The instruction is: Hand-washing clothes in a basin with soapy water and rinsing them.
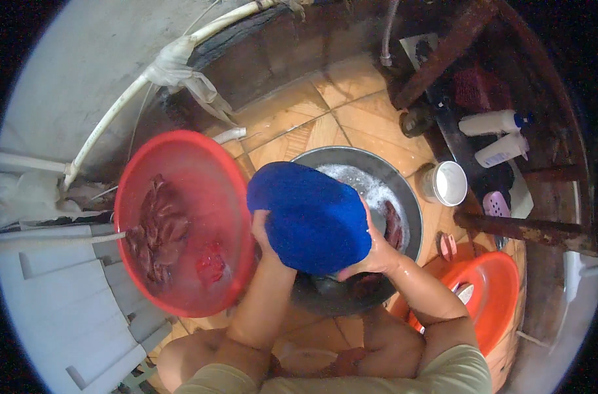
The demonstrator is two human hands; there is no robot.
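Both my hands hold up a rounded blue fabric item (pixel 313 216) whose exact kind I cannot tell. My left hand (pixel 262 234) grips its left side, and its fingers are mostly hidden behind the cloth. On the right edge, my wet right hand (pixel 375 253) clasps it, with the thumb near the lower rim. Below it stands a round black basin (pixel 412 207) with white suds (pixel 372 184) and a dark red cloth (pixel 393 224) inside. The blue item covers the middle of this basin.
To the left, a red basin (pixel 180 138) holds water, brown cloth (pixel 163 231) and a small red cloth (pixel 211 263); a hose (pixel 99 240) reaches its rim. Rightward are a white tub (pixel 449 183), an orange basin (pixel 503 290), a pink item (pixel 447 246) and two white bottles (pixel 488 123).
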